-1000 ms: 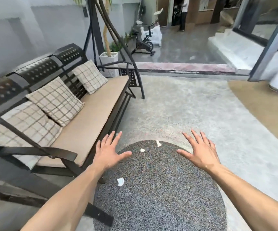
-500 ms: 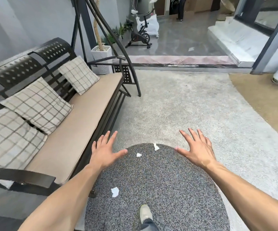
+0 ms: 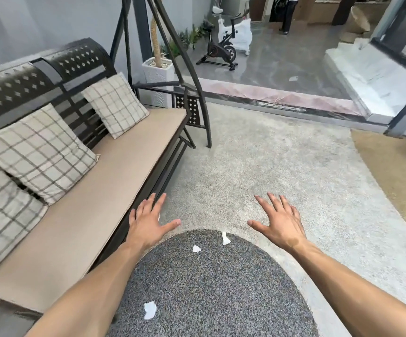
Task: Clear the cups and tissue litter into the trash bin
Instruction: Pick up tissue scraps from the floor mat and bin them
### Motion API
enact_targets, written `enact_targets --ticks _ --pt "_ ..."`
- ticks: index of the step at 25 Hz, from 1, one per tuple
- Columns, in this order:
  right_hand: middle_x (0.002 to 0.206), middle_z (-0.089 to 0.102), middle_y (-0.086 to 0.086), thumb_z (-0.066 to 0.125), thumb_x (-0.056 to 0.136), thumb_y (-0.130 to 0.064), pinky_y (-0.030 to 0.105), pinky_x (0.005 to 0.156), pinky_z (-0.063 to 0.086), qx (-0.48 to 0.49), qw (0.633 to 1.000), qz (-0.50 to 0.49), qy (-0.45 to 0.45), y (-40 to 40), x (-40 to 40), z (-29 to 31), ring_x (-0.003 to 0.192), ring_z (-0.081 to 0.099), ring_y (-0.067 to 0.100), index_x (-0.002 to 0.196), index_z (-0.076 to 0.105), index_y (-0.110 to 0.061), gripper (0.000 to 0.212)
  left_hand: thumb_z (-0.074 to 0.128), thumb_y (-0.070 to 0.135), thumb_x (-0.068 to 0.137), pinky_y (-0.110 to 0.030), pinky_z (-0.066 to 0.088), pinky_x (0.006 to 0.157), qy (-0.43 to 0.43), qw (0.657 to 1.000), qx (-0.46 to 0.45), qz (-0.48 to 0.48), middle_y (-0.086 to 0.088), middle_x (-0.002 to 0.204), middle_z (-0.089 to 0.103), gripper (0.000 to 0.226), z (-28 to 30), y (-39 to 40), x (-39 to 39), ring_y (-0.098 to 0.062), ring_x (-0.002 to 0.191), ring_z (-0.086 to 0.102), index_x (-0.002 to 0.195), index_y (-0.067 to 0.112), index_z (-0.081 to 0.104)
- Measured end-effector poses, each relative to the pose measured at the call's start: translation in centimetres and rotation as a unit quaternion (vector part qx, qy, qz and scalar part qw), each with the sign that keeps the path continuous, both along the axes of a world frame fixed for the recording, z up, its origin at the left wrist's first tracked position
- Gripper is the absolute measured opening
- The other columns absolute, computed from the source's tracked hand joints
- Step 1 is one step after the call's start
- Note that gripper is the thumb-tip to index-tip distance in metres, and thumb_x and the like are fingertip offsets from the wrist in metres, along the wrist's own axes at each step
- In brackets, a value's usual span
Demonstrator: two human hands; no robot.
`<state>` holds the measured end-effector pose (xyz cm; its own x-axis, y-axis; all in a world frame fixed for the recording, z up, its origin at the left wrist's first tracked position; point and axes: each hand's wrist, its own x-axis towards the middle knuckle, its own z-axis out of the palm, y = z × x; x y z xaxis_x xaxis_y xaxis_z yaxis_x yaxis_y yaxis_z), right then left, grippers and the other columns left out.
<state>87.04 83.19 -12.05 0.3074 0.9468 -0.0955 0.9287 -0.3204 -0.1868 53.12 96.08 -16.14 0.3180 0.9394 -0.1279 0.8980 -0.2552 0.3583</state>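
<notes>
Three tissue scraps are counted in the head view, all lying on a round speckled grey mat (image 3: 221,300) on the floor. The largest scrap (image 3: 149,310) lies near the mat's left edge, close to the viewer, just beside the left forearm. A small crumpled scrap (image 3: 196,248) lies toward the far side of the mat, and a narrow scrap (image 3: 225,239) lies just beyond it at the far rim, its long axis running roughly away from the viewer. No cups and no bin are seen. Two bare hands are held out above the floor, palms down. The left hand (image 3: 148,222) is spread wide with fingers apart and thumb out, holding nothing, and is seen over the mat's far left edge and the front rail of the bench. The right hand (image 3: 281,222) is likewise spread and empty, seen over the pale floor just past the mat's far right edge. The two far scraps lie between the hands and slightly nearer the viewer. One swing bench (image 3: 87,181) with a tan seat pad stands along the left, close against the mat, with three checked cushions (image 3: 114,103) leaning on its dark backrest. Open pale floor (image 3: 270,166) stretches ahead and to the right of the mat, bounded by a raised pink threshold (image 3: 282,97) at the far side and a tan strip (image 3: 391,181) at the right. Beyond the threshold one exercise bike (image 3: 221,48) and one potted plant (image 3: 158,66) are seen.
</notes>
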Motion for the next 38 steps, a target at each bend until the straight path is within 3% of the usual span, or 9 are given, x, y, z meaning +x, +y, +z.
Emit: enact_targets --ticks 9,16,23,28,32,38 --pt "0.163 0.004 -0.003 0.04 0.08 -0.079 0.054 0.119 0.007 -0.007 0.992 0.121 0.035 16.3 1.1 -2.9 0.15 -0.002 0.026 0.149 0.01 -0.046 0.082 0.035 0.088 0.072 -0.055 0.003 0.119 0.023 0.992 -0.032 0.118 0.002 0.164 -0.003 0.099 -1.8 6.4 -0.3 -0.023 0.15 0.005 0.152 0.043 -0.002" --pt "0.163 0.005 -0.003 0.037 0.081 -0.078 0.052 0.119 0.008 -0.033 0.965 0.256 0.055 29.4 3.9 -6.4 0.15 0.0 0.027 0.149 0.011 -0.045 0.08 0.041 0.081 0.078 -0.053 0.007 0.12 0.034 0.968 -0.064 0.242 0.003 0.164 -0.002 0.093 -2.7 10.4 4.3 -0.023 0.15 0.005 0.153 0.043 0.002" --pt "0.163 0.006 -0.002 0.038 0.083 -0.077 0.056 0.118 0.011 -0.112 0.938 0.324 0.045 35.5 5.2 -13.4 0.149 0.003 0.029 0.15 0.01 -0.044 0.08 0.035 0.088 0.072 -0.056 0.003 0.12 0.024 0.941 -0.13 0.31 0.007 0.163 -0.007 0.097 -8.3 10.0 7.3 -0.022 0.15 0.001 0.151 0.047 -0.004" --pt "0.163 0.006 -0.002 0.031 0.08 -0.08 0.056 0.117 0.011 -0.182 0.92 0.345 0.042 36.2 3.8 -23.9 0.149 0.003 0.027 0.151 0.008 -0.043 0.083 0.039 0.084 0.075 -0.052 0.002 0.12 0.039 0.921 -0.192 0.337 0.007 0.163 -0.005 0.096 -17.6 9.9 6.1 -0.021 0.15 0.003 0.151 0.045 -0.003" --pt "0.163 0.008 -0.001 0.029 0.081 -0.082 0.057 0.118 0.012 -0.231 0.91 0.343 0.031 36.1 3.8 -36.1 0.149 0.003 0.027 0.151 0.009 -0.042 0.082 0.033 0.088 0.073 -0.055 0.004 0.119 0.057 0.907 -0.245 0.337 0.006 0.163 -0.004 0.097 -29.2 9.8 4.4 -0.025 0.15 0.005 0.151 0.045 -0.005" --pt "0.163 0.008 0.0 0.03 0.082 -0.081 0.057 0.116 0.014 -0.285 0.911 0.298 0.016 35.3 5.2 -54.7 0.149 0.008 0.029 0.15 0.008 -0.043 0.081 0.047 0.077 0.08 -0.052 0.005 0.118 0.04 0.866 -0.233 0.44 0.005 0.163 0.003 0.093 -47.8 6.5 2.3 -0.025 0.149 0.009 0.151 0.045 -0.004"
